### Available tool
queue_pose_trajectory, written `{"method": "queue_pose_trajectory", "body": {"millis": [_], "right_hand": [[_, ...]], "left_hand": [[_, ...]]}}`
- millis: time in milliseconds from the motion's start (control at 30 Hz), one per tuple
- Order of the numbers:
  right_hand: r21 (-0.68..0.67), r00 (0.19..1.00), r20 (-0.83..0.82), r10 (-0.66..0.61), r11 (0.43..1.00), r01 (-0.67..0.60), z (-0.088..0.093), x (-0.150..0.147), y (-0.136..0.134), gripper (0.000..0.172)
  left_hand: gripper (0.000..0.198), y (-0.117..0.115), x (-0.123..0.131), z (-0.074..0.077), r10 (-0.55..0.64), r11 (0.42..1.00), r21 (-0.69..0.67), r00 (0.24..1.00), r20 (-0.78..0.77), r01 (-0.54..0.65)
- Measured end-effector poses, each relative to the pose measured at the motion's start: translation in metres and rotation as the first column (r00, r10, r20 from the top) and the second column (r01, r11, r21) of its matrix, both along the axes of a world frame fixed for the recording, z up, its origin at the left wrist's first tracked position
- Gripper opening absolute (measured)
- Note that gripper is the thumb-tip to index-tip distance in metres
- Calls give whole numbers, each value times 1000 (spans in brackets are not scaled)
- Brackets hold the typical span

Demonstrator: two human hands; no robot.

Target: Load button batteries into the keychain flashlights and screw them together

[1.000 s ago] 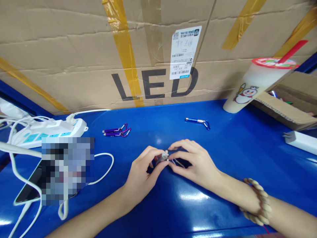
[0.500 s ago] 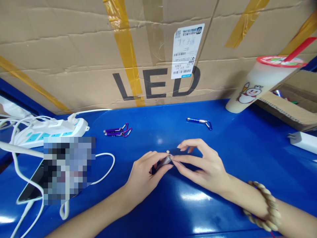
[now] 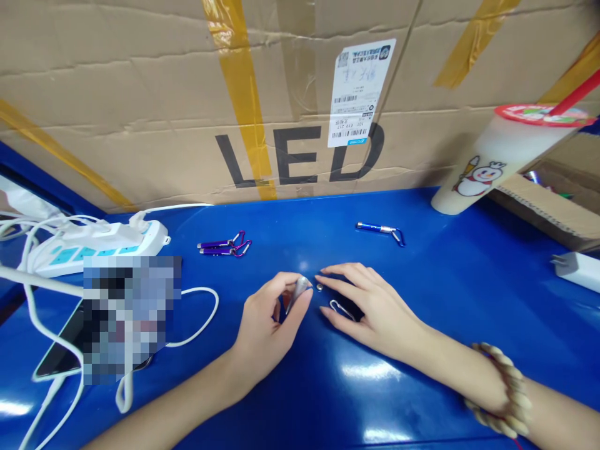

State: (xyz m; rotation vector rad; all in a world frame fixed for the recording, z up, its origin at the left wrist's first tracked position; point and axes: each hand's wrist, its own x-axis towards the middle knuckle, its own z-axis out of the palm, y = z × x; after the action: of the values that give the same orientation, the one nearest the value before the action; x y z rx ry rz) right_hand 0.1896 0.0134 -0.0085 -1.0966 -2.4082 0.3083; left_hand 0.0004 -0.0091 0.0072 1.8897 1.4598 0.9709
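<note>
My left hand [image 3: 274, 328] is closed around a silver metal tube [image 3: 300, 287], held tilted with its upper end showing between thumb and fingers; the rest of it is hidden in the palm. To its right my right hand [image 3: 370, 303] hovers low over the table, fingers apart, holding nothing that shows. Close to its fingertips lies a small round metal piece [image 3: 319, 287]. A silver carabiner clip [image 3: 342, 309] sits under the right hand, between thumb and index finger, partly covered; whether it is attached to anything is hidden.
Two purple penlights [image 3: 216, 248] with clips lie left of centre, a blue penlight [image 3: 374, 227] right of it. A power strip [image 3: 100, 250], cables and a phone [image 3: 60, 353] fill the left. A drink cup [image 3: 497, 165] and white charger [image 3: 579, 270] stand right. A large carton [image 3: 164, 112] closes the back.
My right fingers have come away from the tube and spread, uncovering the carabiner clip. My left hand has tilted the tube more upright and shifted slightly left.
</note>
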Motion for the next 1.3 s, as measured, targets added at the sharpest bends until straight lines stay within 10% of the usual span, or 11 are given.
{"method": "queue_pose_trajectory", "body": {"millis": [767,1100,1300], "right_hand": [[-75,989,-139,50,995,-61,-10,1,1,6],[207,908,-418,23,976,70,8,1,-8,10],[274,906,-388,169,960,-62,10,0,-11,14]], "left_hand": [[12,-4,2,-10,-101,994,-38,991,-85,98],[10,-4,1,-11,-162,984,54,980,-114,169],[16,-6,1,-17,-258,953,127,957,-133,275]]}}
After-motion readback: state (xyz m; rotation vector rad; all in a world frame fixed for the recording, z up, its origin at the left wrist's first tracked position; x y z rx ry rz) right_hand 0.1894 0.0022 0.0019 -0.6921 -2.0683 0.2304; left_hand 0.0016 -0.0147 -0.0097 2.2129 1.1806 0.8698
